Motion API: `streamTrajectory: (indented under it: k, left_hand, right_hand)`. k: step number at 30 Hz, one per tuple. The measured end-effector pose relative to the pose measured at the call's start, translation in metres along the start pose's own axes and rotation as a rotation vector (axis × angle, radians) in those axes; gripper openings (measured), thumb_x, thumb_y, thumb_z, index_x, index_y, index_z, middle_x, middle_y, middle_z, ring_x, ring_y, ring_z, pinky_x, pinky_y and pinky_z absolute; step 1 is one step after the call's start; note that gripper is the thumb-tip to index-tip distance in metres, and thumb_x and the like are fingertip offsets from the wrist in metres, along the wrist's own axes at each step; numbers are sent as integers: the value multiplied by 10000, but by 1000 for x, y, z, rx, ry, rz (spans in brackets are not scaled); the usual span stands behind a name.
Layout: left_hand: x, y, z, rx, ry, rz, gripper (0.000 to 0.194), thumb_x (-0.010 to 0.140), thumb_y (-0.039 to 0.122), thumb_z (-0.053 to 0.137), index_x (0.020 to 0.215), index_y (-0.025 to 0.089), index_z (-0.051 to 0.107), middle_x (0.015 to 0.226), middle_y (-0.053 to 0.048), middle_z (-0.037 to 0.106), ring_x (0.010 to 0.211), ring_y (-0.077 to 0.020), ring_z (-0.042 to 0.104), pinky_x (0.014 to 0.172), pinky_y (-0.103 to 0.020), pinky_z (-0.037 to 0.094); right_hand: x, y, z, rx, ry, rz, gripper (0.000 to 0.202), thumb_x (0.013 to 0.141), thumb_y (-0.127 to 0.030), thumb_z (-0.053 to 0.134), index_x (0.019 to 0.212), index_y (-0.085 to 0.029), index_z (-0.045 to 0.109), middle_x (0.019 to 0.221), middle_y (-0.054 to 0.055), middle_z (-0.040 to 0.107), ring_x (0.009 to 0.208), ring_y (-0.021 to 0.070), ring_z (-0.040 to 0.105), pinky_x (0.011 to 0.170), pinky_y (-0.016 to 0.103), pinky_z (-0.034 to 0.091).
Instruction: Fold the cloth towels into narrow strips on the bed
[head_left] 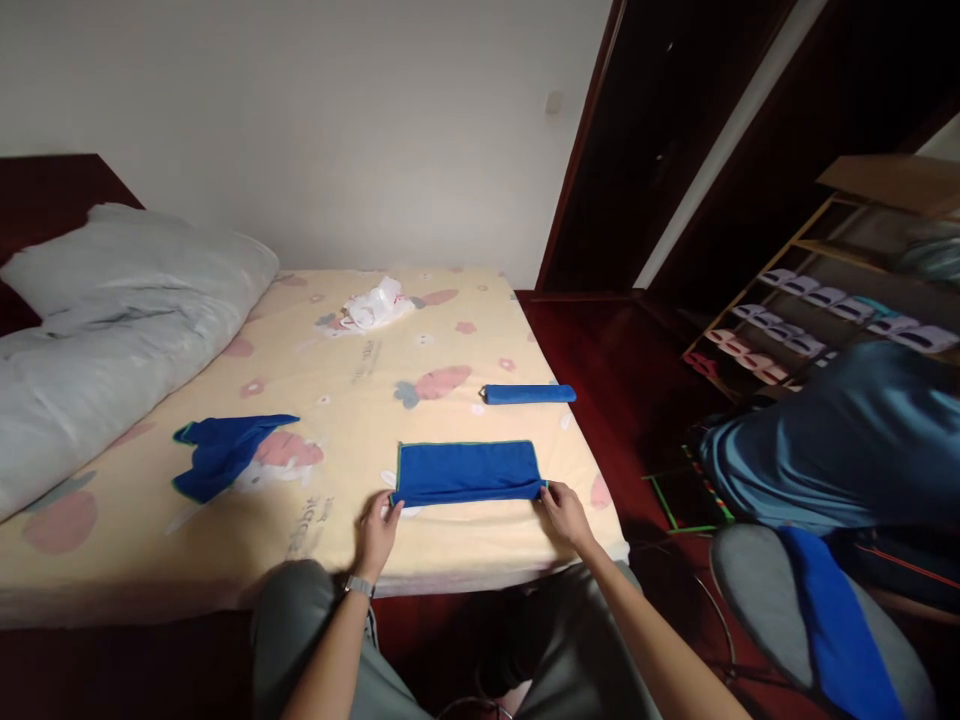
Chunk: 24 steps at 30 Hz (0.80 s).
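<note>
A blue cloth (469, 468) with green edging lies flat on the bed in front of me, its near edge turned up in a narrow fold. My left hand (379, 528) pinches the near left corner between thumb and fingers. At the opposite end, my right hand (564, 512) grips the near right corner. Beyond it, close to the bed's right edge, rests a tightly rolled blue cloth (530, 394). Off to the left, a crumpled blue cloth (225, 455) with the same green edging sits loose on the sheet.
The bed (360, 390) has a yellow patterned sheet. A grey quilt (150, 310) is heaped at the left, and a white plastic bag (377, 303) lies toward the wall. On the right stand a shoe rack (795, 320) and a grey seat (757, 600) with a blue cloth draped over it.
</note>
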<state>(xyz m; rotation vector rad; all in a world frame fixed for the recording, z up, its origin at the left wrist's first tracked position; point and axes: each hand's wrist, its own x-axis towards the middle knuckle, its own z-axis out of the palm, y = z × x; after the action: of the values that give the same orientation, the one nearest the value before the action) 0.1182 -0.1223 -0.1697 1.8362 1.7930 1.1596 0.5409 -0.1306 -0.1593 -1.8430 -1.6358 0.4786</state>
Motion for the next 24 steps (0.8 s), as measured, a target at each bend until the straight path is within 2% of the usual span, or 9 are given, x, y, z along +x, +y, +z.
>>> streamTrajectory:
  k: [4,7,10,14,19,24]
  left_hand:
    - [5,-5,8,-152,3,-91,421,908,529,543,1154,196,617,1062,-112,715,976,-232,691,859,-381,571]
    - [9,-9,14,-219,2,-140,437,910,521,527,1171,180,613,1075,-128,719,982,-235,694,875,-393,569]
    - [13,-15,17,-202,30,-154,425,919,502,496,1158,174,623,1089,-134,722,984,-238,694,881,-404,568]
    - [19,-23,17,-21,28,-98,381,944,450,431,1095,183,657,1086,-128,726,995,-257,688,907,-448,551]
    - [21,-16,17,200,8,55,367,985,373,371,1158,190,638,1132,-133,709,1052,-268,665,930,-446,525]
    - [21,-7,15,381,-6,117,363,1001,288,323,1178,194,626,1042,-127,727,953,-270,675,863,-430,506]
  right_hand:
    - [-8,2,5,136,19,-79,462,948,-525,391,1090,-185,670,1157,141,680,1100,278,616,997,403,469]
    - [-9,4,6,288,-38,25,468,953,-552,377,1080,-192,650,1093,118,707,1014,264,650,932,380,502]
    - [-3,7,5,310,-39,124,476,944,-578,374,1051,-196,638,1026,102,727,951,260,669,870,362,516]
    - [10,9,1,182,-61,133,466,942,-555,361,972,-197,657,945,96,741,868,251,694,794,335,518]
    - [24,3,-6,-115,-133,147,444,979,-451,326,1034,-172,667,937,131,751,846,259,715,743,329,504]
    - [27,-3,-14,-457,-262,-31,358,1004,-325,333,1098,-186,649,941,138,749,819,263,718,726,331,476]
